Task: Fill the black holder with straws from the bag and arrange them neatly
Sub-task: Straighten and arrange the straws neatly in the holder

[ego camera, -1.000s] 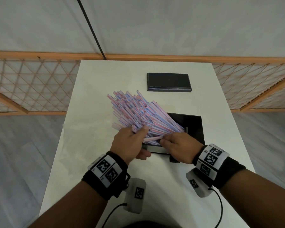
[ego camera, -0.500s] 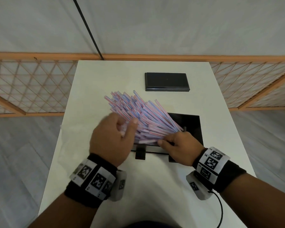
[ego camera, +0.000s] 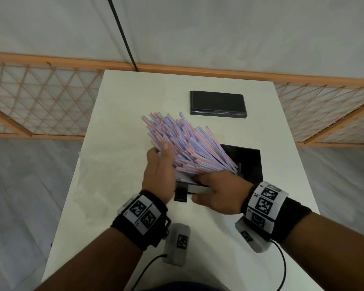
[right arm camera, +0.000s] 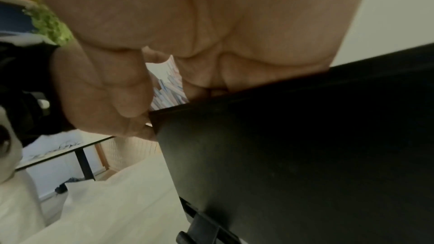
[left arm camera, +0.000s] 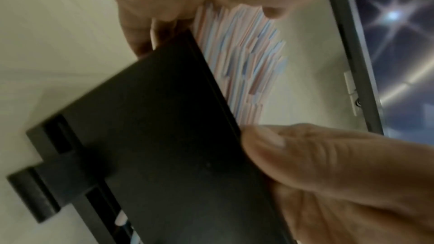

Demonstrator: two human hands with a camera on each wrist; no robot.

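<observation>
A thick bundle of pink-and-blue striped straws (ego camera: pixel 187 143) stands with its lower ends in the black holder (ego camera: pixel 250 164) and fans out up and to the left. My left hand (ego camera: pixel 159 164) cups the bundle's left side, thumb lying on top of the straws. My right hand (ego camera: pixel 216 192) grips the holder's near wall, thumb outside and fingers curled over the rim onto the straw ends. The left wrist view shows the holder's wall (left arm camera: pixel 164 136) with straws (left arm camera: pixel 246 53) behind it. In the right wrist view, fingers hook over the wall (right arm camera: pixel 305 155).
A flat black lid (ego camera: pixel 218 101) lies at the far middle of the white table (ego camera: pixel 118 206). A faint clear plastic sheet, perhaps the bag (ego camera: pixel 86 164), covers the table's left part. Wooden lattice fencing (ego camera: pixel 40 101) runs behind and beside the table.
My left hand has left the top of the bundle and now lies along its left side, with the thumb on the straws. My right hand has stayed on the holder's near wall.
</observation>
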